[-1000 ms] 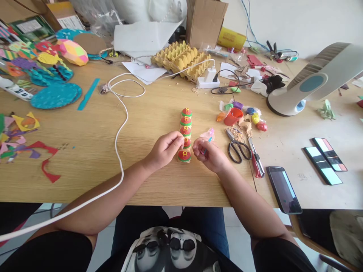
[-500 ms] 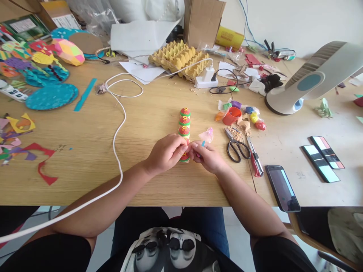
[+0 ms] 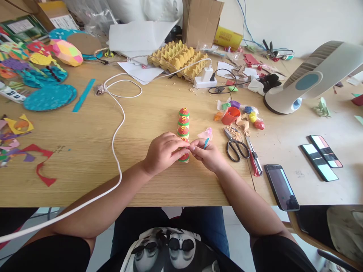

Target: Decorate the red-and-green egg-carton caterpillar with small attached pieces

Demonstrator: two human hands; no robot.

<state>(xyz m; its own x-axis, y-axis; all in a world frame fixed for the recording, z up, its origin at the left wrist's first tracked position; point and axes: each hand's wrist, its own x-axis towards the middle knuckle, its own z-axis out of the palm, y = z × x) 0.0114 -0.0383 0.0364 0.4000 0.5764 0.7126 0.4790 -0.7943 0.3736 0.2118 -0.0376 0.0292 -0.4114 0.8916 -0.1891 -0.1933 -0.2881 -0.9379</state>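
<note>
A row of several red domes with green bands and yellow trim (image 3: 183, 121) stands on the table, running away from me. My left hand (image 3: 166, 152) is closed in a pinch over its near part, hiding some of the domes. Whatever its fingertips hold is too small to make out. Fingertip to fingertip with it, my right hand (image 3: 208, 154) is closed around a thin tool with a flat blue end (image 3: 206, 142) sticking up past the fingers. Right of the row lies a crumpled wrapper with pink stuff (image 3: 208, 133).
Scissors (image 3: 236, 145), a red utility knife (image 3: 255, 158) and a phone (image 3: 281, 187) lie to my right. Beyond them are a red cup (image 3: 230, 116), wrapped coloured lumps and a fan (image 3: 306, 81). A white cable (image 3: 115, 151) crosses on the left; an egg tray (image 3: 178, 56) is behind.
My hands stay together over the row. The right fingers have shifted slightly and more of the blue tool end shows. The whole view has moved a little.
</note>
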